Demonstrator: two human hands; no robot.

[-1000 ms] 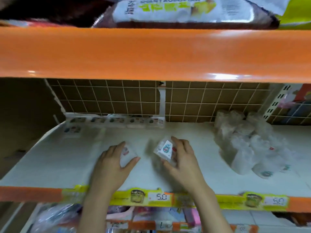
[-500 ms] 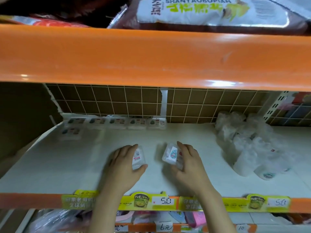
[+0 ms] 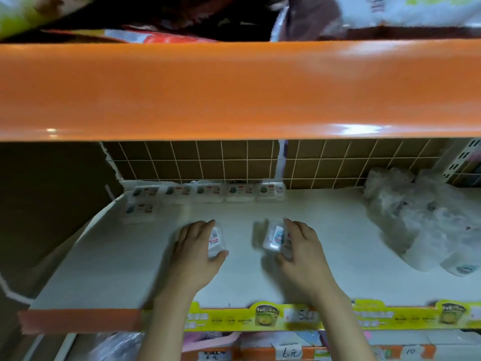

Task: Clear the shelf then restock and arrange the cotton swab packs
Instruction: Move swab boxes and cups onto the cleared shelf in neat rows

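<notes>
Hands, left hand [image 3: 194, 250] and right hand [image 3: 303, 247], each clasping one swab pack [image 3: 216, 239]; we should seat them squarely beside the back row [image 3: 208, 191].

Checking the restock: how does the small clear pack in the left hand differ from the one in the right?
The left hand grips a small clear pack showing a white label with a pink strip; the right hand holds a small clear pack showing a blue picture label. The left one stands straighter; the right one tilts. Both are held above the white shelf.

Shelf-edge price label [image 3: 302, 315] reads 50; lower tags [image 3: 289, 352] read 6元, 10.
</notes>
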